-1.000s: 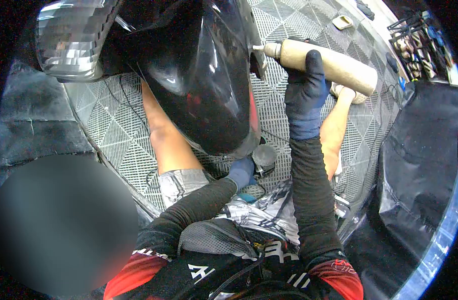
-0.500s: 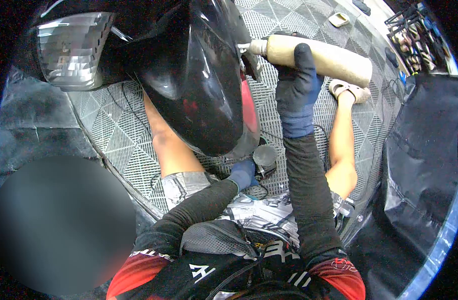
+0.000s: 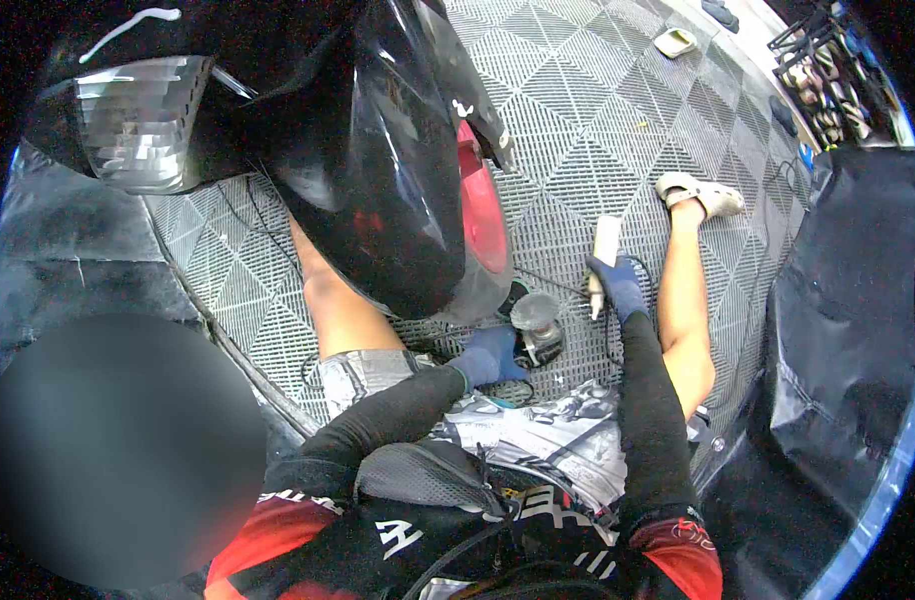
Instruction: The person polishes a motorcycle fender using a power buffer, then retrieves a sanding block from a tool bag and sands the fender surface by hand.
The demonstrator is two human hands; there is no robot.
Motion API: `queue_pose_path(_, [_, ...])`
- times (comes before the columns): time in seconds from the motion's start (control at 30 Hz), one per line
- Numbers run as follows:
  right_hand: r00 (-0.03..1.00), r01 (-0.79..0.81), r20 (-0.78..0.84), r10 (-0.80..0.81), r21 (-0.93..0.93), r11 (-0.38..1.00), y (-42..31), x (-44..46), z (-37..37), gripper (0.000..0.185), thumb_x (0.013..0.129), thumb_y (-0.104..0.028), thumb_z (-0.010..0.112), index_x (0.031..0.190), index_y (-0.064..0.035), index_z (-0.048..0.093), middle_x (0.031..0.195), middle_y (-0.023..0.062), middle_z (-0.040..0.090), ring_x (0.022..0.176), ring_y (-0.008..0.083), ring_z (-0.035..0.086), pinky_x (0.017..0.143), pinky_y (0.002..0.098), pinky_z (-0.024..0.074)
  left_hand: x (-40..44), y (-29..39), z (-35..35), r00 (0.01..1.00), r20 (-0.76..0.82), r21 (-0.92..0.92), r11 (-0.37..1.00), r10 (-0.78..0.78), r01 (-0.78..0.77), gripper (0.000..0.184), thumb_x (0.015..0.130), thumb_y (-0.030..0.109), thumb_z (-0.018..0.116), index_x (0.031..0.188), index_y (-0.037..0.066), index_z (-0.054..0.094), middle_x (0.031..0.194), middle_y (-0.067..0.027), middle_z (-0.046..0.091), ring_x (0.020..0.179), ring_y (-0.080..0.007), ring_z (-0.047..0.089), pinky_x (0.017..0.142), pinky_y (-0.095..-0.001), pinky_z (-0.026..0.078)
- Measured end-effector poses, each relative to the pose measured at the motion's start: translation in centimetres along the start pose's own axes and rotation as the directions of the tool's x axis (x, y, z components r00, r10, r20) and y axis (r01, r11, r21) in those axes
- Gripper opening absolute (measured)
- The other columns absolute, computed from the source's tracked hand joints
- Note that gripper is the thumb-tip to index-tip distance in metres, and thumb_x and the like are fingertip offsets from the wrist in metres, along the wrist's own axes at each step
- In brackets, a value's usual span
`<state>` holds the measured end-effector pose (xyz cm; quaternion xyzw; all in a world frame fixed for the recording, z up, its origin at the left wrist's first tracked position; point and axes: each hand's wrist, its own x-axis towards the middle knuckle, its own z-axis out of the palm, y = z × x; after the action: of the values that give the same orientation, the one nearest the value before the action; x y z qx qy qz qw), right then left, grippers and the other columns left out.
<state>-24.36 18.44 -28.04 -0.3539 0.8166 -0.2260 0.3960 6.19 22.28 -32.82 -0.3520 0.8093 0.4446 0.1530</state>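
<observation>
Bodywork (image 3: 408, 180): in the head view, it is seen black and glossy over the far left part of the floor (image 3: 568, 130), with a red panel (image 3: 485, 215) at its right side and a clear lens (image 3: 143, 130) at its left.
White streak (image 3: 133, 30): carried on the dark surface above the lens, unsmeared.
White dab (image 3: 463, 108): carried at the right edge of the bodywork, above the red panel, also unsmeared.
Right hand (image 3: 624, 285): gloved, with its fingers wrapped around the bottle.
Bottle (image 3: 607, 240): held low over the floor, toward its right edge and well apart from the bodywork; the nozzle is pointed toward the wearer, the base away.
Left hand (image 3: 490, 356): gloved and curled about the near side of the polisher, as it appears; the fingertips are hidden.
Polisher (image 3: 544, 346): held near the wearer's lap, between the two hands; its round grey pad (image 3: 535, 311) is turned upward, apart from the bodywork.
Clog (image 3: 706, 196): worn on the right foot, set on the floor near its right edge.
Sandal (image 3: 675, 42): left toward the floor's far right corner.
Progress: the white marks are judged to be laid but not yet rubbed; whether more are hidden cannot be told.
</observation>
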Motion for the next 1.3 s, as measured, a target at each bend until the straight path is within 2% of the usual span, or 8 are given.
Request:
queue_pose_path(0.07, [0.995,-0.083,-0.074,0.061,-0.352,0.932,4.1,2.7,0.8,0.075,0.084,-0.055,0.075,0.124,0.0071,0.064,0.117,0.0275,0.071,0.108,0.0363,0.071,0.093,0.0429,0.0548,-1.3,3.1,-1.9,0.999,-0.046,-0.075,0.997,-0.002,-0.001,0.092,0.071,0.061,0.083,0.134,-0.002,0.057,0.12,-0.0281,0.068,0.11,-0.0424,0.067,0.098,-0.0475,0.053])
queue_pose_path(0.1, [0.994,-0.035,-0.107,0.005,-0.279,0.96,1.4,0.6,-0.3,0.08,0.084,-0.057,0.074,0.13,0.0077,0.061,0.131,0.0318,0.064,0.128,0.0403,0.061,0.106,0.0455,0.0479,-1.9,4.6,-3.0,0.996,-0.093,-0.145,0.989,0.001,-0.015,0.093,0.072,0.059,0.083,0.135,-0.004,0.055,0.12,-0.0285,0.068,0.111,-0.0421,0.068,0.098,-0.0463,0.054])
queue_pose_path(0.23, [0.98,0.167,-0.072,-0.188,-0.233,0.958,-0.7,-2.1,-3.5,0.062,0.098,-0.046,0.067,0.127,0.0082,0.061,0.118,0.0202,0.07,0.102,0.027,0.068,0.093,0.04,0.053,-3.5,10.5,-7.5,0.922,-0.37,-0.282,0.932,0.113,-0.228,0.095,0.079,0.06,0.079,0.143,-0.003,0.048,0.117,-0.03,0.068,0.11,-0.046,0.066,0.1,-0.0496,0.052])
queue_pose_path(0.33, [0.988,0.012,0.116,-0.105,0.613,0.79,-0.7,-6.1,-4.0,0.058,0.105,-0.047,0.054,0.132,0.0034,0.061,0.117,0.0112,0.07,0.106,0.0217,0.065,0.095,0.0349,0.0517,-3.9,13.1,-11.7,0.936,-0.351,-0.384,0.907,0.03,-0.173,0.095,0.088,0.055,0.074,0.153,-0.003,0.036,0.13,-0.0302,0.063,0.122,-0.0424,0.062,0.107,-0.0468,0.048])
queue_pose_path(0.43, [0.968,-0.011,0.14,-0.208,0.853,0.521,-1.2,-15.9,-1.3,0.047,0.105,-0.033,0.057,0.138,0.0004,0.057,0.121,0.0103,0.066,0.112,0.0175,0.062,0.095,0.036,0.0525,-2.7,13.5,-13.6,0.749,-0.641,-0.453,0.706,0.166,-0.544,0.093,0.095,0.051,0.068,0.159,-0.002,0.026,0.142,-0.0272,0.055,0.132,-0.0352,0.055,0.111,-0.043,0.043])
queue_pose_path(0.63, [0.929,0.227,0.039,-0.368,0.725,0.65,-9.8,-21.0,2.1,0.071,0.079,-0.027,0.083,0.138,-0.003,0.051,0.122,0.0086,0.066,0.105,0.0177,0.065,0.092,0.0357,0.0543,-4.5,16.0,-17.9,0.661,-0.749,-0.483,0.647,0.044,-0.591,0.076,0.103,0.043,0.058,0.154,-0.005,0.029,0.14,-0.0296,0.052,0.132,-0.0401,0.053,0.111,-0.0436,0.041])
queue_pose_path(0.97, [0.816,-0.045,0.409,-0.408,0.749,0.661,-13.5,-18.7,-3.3,0.076,0.078,-0.018,0.081,0.145,-0.0023,0.048,0.129,0.0094,0.065,0.114,0.0187,0.063,0.101,0.0348,0.0496,-7.3,17.5,-21.4,0.635,-0.74,-0.61,0.619,-0.22,-0.495,0.057,0.105,0.036,0.056,0.147,0.0,0.04,0.132,-0.0239,0.057,0.124,-0.0366,0.057,0.104,-0.0453,0.044])
queue_pose_path(1.3, [0.857,0.207,0.242,-0.455,0.646,0.735,-12.7,-14.9,-2.6,0.077,0.08,-0.026,0.085,0.144,-0.0008,0.049,0.123,0.0115,0.068,0.109,0.0205,0.066,0.097,0.0364,0.0516,-3.6,16.7,-22.1,0.623,-0.765,-0.631,0.388,-0.164,-0.672,0.052,0.101,0.033,0.067,0.138,0.001,0.05,0.124,-0.0108,0.065,0.108,-0.0179,0.062,0.095,-0.0356,0.05])
